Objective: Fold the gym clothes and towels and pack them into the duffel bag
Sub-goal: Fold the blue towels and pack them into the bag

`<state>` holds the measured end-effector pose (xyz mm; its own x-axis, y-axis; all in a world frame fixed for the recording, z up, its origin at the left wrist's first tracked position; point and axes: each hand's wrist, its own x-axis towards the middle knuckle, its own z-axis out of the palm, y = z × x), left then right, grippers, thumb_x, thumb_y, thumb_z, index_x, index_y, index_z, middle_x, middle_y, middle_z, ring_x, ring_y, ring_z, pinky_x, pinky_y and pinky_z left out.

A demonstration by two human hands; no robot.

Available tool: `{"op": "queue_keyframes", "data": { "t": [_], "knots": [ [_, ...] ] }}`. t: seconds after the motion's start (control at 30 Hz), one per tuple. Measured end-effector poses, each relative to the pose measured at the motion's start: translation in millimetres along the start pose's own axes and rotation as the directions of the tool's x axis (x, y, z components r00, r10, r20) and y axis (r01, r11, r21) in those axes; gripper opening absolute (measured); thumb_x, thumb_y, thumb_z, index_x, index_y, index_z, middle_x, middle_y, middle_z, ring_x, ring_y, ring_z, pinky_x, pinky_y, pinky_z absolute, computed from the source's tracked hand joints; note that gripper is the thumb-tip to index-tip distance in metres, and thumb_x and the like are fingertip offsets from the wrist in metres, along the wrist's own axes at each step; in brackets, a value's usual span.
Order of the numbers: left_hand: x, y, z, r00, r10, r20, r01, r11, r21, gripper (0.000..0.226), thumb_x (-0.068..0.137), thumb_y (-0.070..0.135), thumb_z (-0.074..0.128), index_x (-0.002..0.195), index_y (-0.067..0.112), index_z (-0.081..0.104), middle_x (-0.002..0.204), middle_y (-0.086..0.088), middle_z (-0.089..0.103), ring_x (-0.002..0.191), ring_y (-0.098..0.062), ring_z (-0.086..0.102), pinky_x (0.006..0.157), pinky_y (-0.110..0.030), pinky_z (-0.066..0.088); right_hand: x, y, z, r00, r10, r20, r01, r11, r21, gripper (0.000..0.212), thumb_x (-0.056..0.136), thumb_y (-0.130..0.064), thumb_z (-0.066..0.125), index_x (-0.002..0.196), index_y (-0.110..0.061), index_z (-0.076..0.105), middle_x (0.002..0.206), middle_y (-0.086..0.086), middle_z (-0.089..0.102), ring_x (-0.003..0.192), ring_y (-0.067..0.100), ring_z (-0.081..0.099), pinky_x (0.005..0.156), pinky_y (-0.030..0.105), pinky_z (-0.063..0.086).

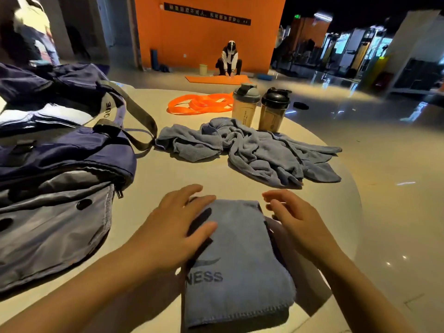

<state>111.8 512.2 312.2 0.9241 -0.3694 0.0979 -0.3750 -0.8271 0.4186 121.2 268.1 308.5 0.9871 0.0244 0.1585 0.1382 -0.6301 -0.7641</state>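
Up close, two bare hands rest at one folded blue towel [236, 258] on a round table [168, 174].
Left hand [177, 227] lies flat on it, fingers straight; right hand [298, 217] at its right edge, fingers relaxed, gripping nothing. One open duffel bag [55, 169] at 10 o'clock; crumpled blue towels [249, 150] at 12; two shaker bottles [260, 108] and one orange band [199, 104] beyond.
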Motion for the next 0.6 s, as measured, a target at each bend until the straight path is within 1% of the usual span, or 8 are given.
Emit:
{"op": "queue_keyframes", "data": {
  "t": [0.07,0.1,0.17,0.23,0.3,0.4,0.47,0.6],
  "knots": [
    [-0.7,8.5,4.8,0.986,0.079,0.15,-0.105,0.979,0.176,0.076,0.076,0.078,0.005,0.146,0.05,-0.005,0.151,0.029,-0.019,0.138,0.005,-0.017,0.116,-0.034,-0.006,-11.3,-7.1,8.6,0.991,-0.069,0.112,0.081,0.991,-0.108,0.021,0.098,-0.037,0.043,0.116,-0.047,0.046,0.113,-0.034,0.045,0.103,-0.013,0.047,0.085,0.002,0.038],
    [-1.6,10.1,7.1,0.976,0.082,0.202,-0.127,0.967,0.222,0.074,0.077,0.076,0.004,0.144,0.051,-0.014,0.145,0.029,-0.028,0.137,0.004,-0.024,0.116,-0.036,-0.015,-15.5,-9.6,15.1,0.978,-0.099,0.182,0.133,0.974,-0.181,0.027,0.098,-0.043,0.041,0.124,-0.046,0.043,0.122,-0.034,0.04,0.109,-0.016,0.04,0.091,0.001,0.031],
    [-4.9,5.9,10.7,0.969,0.025,0.247,-0.085,0.968,0.236,0.072,0.075,0.077,0.004,0.138,0.055,-0.023,0.141,0.025,-0.037,0.137,0.001,-0.029,0.115,-0.039,-0.02,-21.4,-8.9,28.4,0.949,-0.146,0.281,0.229,0.929,-0.291,0.056,0.091,-0.065,0.027,0.142,-0.042,0.033,0.143,-0.029,0.026,0.127,-0.014,0.021,0.11,0.012,0.017],
    [-7.9,-3.3,10.5,0.971,-0.013,0.237,-0.041,0.974,0.221,0.069,0.07,0.083,-0.003,0.13,0.06,-0.028,0.139,0.026,-0.041,0.134,0.004,-0.031,0.115,-0.038,-0.02,-19.9,-6.8,32.7,0.956,-0.103,0.276,0.205,0.904,-0.375,0.083,0.077,-0.083,0.008,0.148,-0.042,0.018,0.155,-0.024,0.01,0.14,-0.003,0.009,0.12,0.032,0.01],
    [-10.4,-10.0,10.3,0.971,-0.025,0.239,-0.024,0.979,0.203,0.074,0.061,0.089,-0.01,0.125,0.061,-0.033,0.134,0.029,-0.045,0.131,0.005,-0.032,0.113,-0.033,-0.021,-12.9,-5.4,31.1,0.965,-0.022,0.263,0.137,0.893,-0.428,0.082,0.077,-0.081,0.011,0.149,-0.043,0.009,0.158,-0.02,0.003,0.143,0.003,0.006,0.12,0.038,0.005],
    [-11.0,-12.9,14.1,0.97,-0.022,0.24,-0.02,0.985,0.172,0.088,0.057,0.088,-0.008,0.134,0.053,-0.033,0.14,0.028,-0.043,0.134,0.003,-0.032,0.111,-0.028,-0.021,-2.0,-1.9,29.5,0.962,0.035,0.271,0.095,0.889,-0.449,0.08,0.078,-0.078,0.014,0.149,-0.044,0.004,0.159,-0.016,0.007,0.144,0.006,0.01,0.12,0.04,0.001],
    [-9.1,-10.6,16.1,0.971,-0.026,0.238,-0.004,0.992,0.125,0.087,0.057,0.088,-0.007,0.132,0.053,-0.034,0.143,0.026,-0.042,0.136,0.001,-0.032,0.112,-0.026,-0.02,4.1,0.3,28.6,0.958,0.046,0.283,0.092,0.886,-0.454,0.08,0.08,-0.082,0.012,0.149,-0.043,0.004,0.159,-0.016,0.008,0.145,0.006,0.009,0.119,0.04,-0.002],
    [14.0,-3.1,29.8,0.983,-0.021,0.181,0.001,0.994,0.108,0.078,0.059,0.087,-0.008,0.122,0.053,-0.038,0.145,0.02,-0.04,0.14,-0.005,-0.028,0.112,-0.028,-0.016,18.9,7.9,17.0,0.96,0.095,0.262,0.048,0.87,-0.49,0.076,0.081,-0.072,0.017,0.15,-0.042,0.004,0.159,-0.012,0.01,0.145,0.009,0.01,0.119,0.045,0.0]
  ]
}}
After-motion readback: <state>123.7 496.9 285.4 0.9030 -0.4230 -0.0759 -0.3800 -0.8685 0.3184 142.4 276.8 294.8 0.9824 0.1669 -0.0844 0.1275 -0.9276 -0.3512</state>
